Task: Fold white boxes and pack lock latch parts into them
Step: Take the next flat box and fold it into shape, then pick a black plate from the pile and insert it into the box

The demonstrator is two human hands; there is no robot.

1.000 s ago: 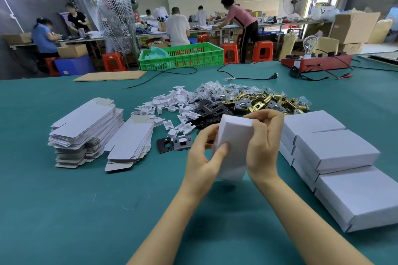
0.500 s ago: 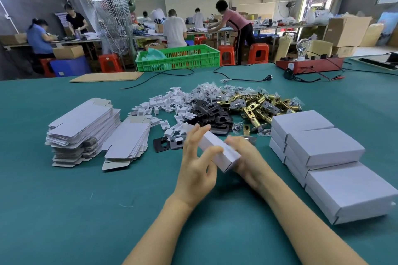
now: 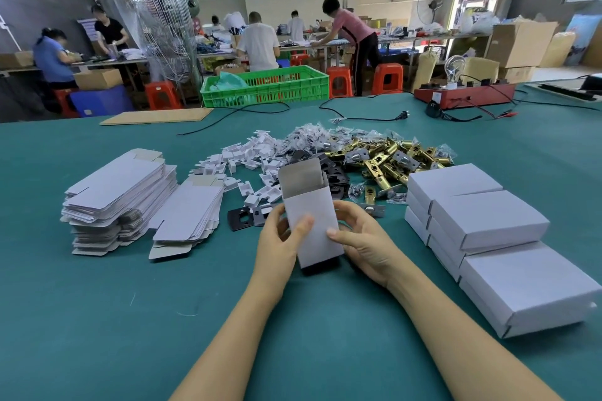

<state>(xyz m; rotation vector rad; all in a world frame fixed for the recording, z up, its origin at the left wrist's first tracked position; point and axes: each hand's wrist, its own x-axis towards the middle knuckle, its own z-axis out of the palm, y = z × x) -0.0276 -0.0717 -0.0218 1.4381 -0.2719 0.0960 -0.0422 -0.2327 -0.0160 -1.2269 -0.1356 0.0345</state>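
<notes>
Box point(image 3: 314, 221) is held upright at table point(image 3: 97, 319) centre, top flap open at 12 o'clock, bottom end resting on the green mat. Left hand point(image 3: 281, 244) is curled round its 9 o'clock side, thumb pressed on the front face. Right hand point(image 3: 361, 241) is curled round the 3 o'clock side, thumb on the front edge. Latches point(image 3: 387, 159) are piled at 1 o'clock, flat blanks point(image 3: 120, 198) stacked at 10 o'clock, finished boxes point(image 3: 488, 221) stacked at 3 o'clock.
</notes>
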